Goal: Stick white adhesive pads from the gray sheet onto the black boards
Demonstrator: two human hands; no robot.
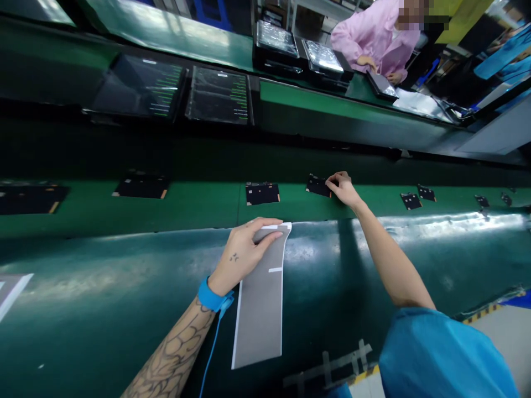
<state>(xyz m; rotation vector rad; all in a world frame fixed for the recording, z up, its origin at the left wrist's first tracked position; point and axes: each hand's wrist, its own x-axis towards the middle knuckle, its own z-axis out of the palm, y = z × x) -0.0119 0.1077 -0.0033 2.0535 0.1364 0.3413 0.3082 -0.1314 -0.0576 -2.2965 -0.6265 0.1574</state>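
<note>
Grey sheet point(261, 315): rectangular, long and narrow, white-edged, with a short white strip near its right edge; far end bent, over the glossy green bench point(327, 298). Black board point(317, 185): thin, pale-spotted, orange at one corner, skewed on the green strip point(207, 204).

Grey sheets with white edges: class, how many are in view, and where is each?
2. One grey sheet has its far end in the left hand; the other grey sheet is at the picture's left edge, partly cut off. More may be hidden.
</note>
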